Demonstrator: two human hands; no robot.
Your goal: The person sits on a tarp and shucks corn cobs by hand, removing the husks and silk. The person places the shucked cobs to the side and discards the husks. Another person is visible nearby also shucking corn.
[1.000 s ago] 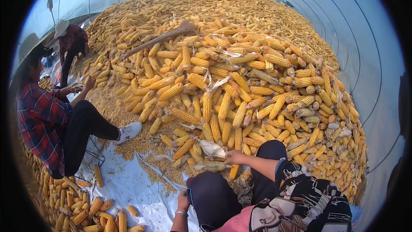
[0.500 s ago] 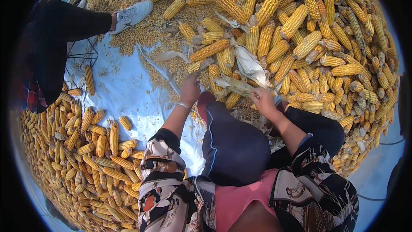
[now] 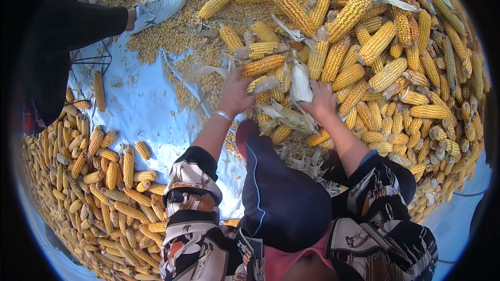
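We see golden-yellow corn cobs (image 3: 364,41) heaped across a pale blue-white tarp (image 3: 140,109), some wrapped in cream, papery husks (image 3: 300,80). Our sleeves (image 3: 190,177) carry a black, white and rust-brown print; our trousers (image 3: 281,192) are dark navy with a thin blue stripe. A grey-white sneaker (image 3: 159,8) meets black trousers (image 3: 78,26).
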